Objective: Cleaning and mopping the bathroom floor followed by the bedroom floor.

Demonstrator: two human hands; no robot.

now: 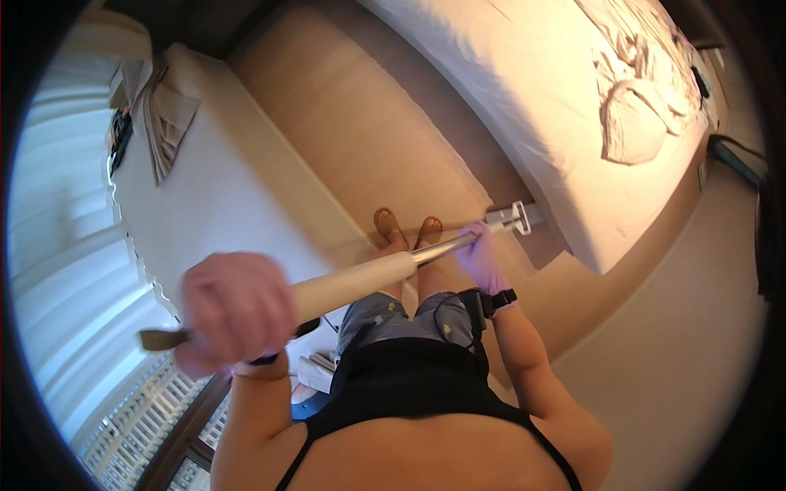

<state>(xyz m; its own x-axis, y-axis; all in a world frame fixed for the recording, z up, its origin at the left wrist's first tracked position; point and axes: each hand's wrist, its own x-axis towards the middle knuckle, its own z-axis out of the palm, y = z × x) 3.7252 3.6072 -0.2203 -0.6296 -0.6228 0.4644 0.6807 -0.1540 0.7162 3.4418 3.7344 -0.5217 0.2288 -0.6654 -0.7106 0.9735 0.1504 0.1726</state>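
A long pole (356, 279) with a thick cream sleeve and a thinner metal shaft runs slantwise across my front. My left hand (236, 313), pinkish and blurred by motion, is closed around its near, sleeved end, and a brown tip sticks out past the fist. In a pale purple glove, my right hand (476, 245) grips the metal shaft near the far end. Just beyond that hand is a white plastic frame-like head (521, 218), over the floor beside the bed. What the head is for cannot be told.
A bed (571, 141) with crumpled bedding (638, 116) stands at the right. A long pale ledge (239, 166) with folded cloth (166, 123) lies at the left, beside sheer curtains (67, 202) and a window. My sandalled feet stand on the floor (368, 129) between ledge and bed.
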